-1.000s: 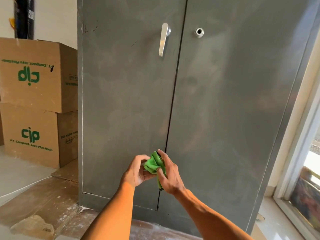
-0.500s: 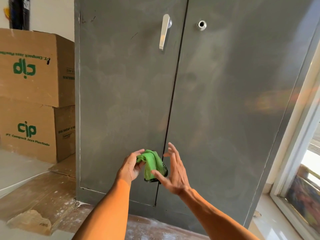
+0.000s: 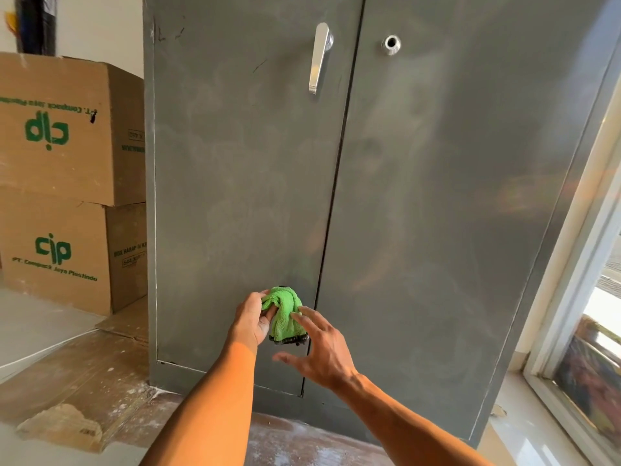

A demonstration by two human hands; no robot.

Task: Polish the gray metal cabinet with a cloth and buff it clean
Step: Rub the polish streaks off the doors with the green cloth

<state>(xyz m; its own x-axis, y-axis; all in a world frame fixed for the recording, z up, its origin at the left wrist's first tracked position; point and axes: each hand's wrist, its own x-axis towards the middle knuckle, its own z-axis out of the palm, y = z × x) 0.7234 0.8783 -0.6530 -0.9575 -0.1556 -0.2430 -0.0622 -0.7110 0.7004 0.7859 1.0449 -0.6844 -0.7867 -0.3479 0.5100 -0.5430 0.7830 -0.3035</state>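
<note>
- Faces a gray metal cabinet (image 3: 235, 179) with both doors closed and a dark seam running down between them.
- Notes cloudy streaks and a few scratches across the door fronts, and orange light glare on the right door.
- Grips a bunched green cloth (image 3: 285, 314) in the left hand (image 3: 250, 319), with the fingers (image 3: 257, 297) curled and clamped round its left side.
- Holds the cloth low in front of the left door, just left of the seam, with its dark edge hanging at the bottom; cannot tell whether it presses on the metal.
- Keeps the right hand (image 3: 322, 358) open just beside the cloth, with the fingers (image 3: 311, 317) straight and spread apart and the tips of the upper ones at the cloth's right edge.
- Reaches with both bare forearms from the bottom of the view toward the lower doors.
- Finds a shiny metal handle (image 3: 319, 58) high on the left door and a round lock (image 3: 390, 44) high on the right door, both well above the hands.
- Passes two cardboard boxes left of the cabinet, the upper box (image 3: 60, 129) printed upside down in green and stacked on the lower box (image 3: 57, 253).
- Looks down on a dusty brown floor (image 3: 100, 364) with white specks at the cabinet's foot.
- Catches a pale window frame (image 3: 571, 280) just to the right of the cabinet.
</note>
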